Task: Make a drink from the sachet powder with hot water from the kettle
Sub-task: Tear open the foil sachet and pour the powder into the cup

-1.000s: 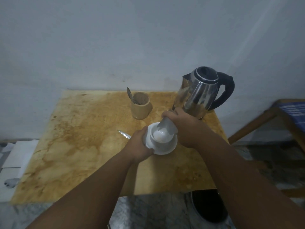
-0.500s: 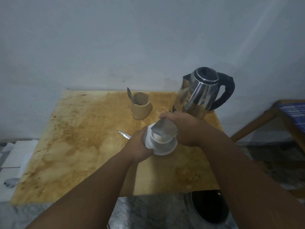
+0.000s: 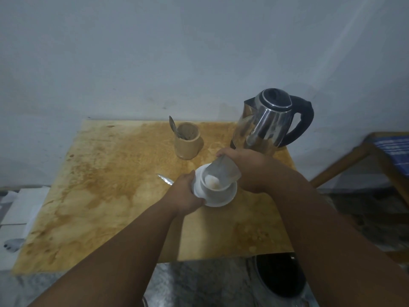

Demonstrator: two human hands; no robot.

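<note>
A white cup stands on a white saucer near the middle of the stained wooden table. My left hand grips the cup's left side. My right hand holds a silvery sachet tipped mouth-down over the cup. Light brownish powder lies inside the cup. The steel kettle with a black handle stands at the back right, just behind my right hand.
A tan holder with a spoon in it stands behind the cup. A metal utensil lies on the table left of the saucer. A black bin sits below the table's front edge. A wooden chair stands at right.
The sachet has tilted further over the cup and powder has appeared in it. My left hand has stayed on the cup.
</note>
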